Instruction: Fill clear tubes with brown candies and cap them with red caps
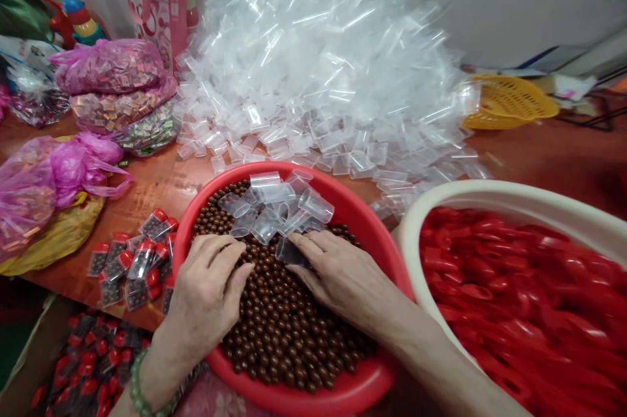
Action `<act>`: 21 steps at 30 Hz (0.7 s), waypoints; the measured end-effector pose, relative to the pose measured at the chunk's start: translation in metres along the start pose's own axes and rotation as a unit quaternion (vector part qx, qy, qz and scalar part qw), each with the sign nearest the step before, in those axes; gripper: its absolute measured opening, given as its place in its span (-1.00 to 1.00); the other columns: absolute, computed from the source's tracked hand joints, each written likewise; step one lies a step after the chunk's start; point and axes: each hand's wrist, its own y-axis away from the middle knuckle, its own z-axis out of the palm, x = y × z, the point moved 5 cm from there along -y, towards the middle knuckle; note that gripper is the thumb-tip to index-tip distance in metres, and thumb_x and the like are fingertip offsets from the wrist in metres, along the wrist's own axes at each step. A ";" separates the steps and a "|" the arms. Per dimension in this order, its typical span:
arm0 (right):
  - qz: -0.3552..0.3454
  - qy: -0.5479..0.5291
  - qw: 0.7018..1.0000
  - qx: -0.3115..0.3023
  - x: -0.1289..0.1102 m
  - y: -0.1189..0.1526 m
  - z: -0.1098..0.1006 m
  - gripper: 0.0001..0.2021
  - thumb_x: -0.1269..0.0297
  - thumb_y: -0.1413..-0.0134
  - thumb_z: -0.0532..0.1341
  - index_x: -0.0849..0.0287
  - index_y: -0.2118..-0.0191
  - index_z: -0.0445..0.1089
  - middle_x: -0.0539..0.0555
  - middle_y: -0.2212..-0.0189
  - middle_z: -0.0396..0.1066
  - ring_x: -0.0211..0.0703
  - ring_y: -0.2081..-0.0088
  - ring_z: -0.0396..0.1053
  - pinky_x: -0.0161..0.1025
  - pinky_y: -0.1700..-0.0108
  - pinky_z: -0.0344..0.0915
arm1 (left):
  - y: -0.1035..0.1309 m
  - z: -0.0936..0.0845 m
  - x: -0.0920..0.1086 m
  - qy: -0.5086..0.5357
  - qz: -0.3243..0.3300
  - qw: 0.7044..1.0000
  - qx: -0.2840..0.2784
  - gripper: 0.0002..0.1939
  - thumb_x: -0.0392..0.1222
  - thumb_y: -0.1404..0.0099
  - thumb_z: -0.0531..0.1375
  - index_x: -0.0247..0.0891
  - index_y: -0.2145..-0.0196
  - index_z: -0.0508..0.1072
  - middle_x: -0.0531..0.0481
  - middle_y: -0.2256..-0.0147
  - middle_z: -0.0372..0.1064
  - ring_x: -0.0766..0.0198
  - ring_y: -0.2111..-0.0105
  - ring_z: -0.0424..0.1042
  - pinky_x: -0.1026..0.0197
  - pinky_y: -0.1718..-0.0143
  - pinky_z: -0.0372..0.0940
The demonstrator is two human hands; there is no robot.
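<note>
A red basin (360, 201) holds many small glossy brown balls (289, 319). A heap of clear plastic tubes (272, 198) lies on top of them towards the far rim. My right hand (337, 273) is over the middle of the balls, its thumb and fingers closed on a clear plastic tube (292, 252). Over the basin's left side is my left hand (208, 286), fingers bent and thumb apart from them, with nothing visible in the gap. A green bead bracelet (140, 384) circles the left wrist.
Filled, red-capped tubes (140, 257) lie left of the basin, with more in a box (88, 365) below. A cream tub (416, 234) of red caps (519, 299) stands right. Behind are a large pile of clear tubes (318, 70), pink bags (115, 70) and a yellow basket (509, 100).
</note>
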 end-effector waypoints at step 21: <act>-0.083 0.030 0.984 -0.154 -0.027 -0.014 0.003 -0.79 0.60 -0.07 0.12 0.19 0.26 0.39 0.11 0.31 0.43 -0.15 0.36 0.45 -0.26 0.34 0.31 | 0.016 0.035 0.004 0.074 -0.047 0.983 -0.160 -0.60 -0.46 -0.41 -0.08 -0.45 -0.12 0.34 -0.30 -0.11 0.36 0.09 -0.19 0.29 -0.06 -0.28 0.24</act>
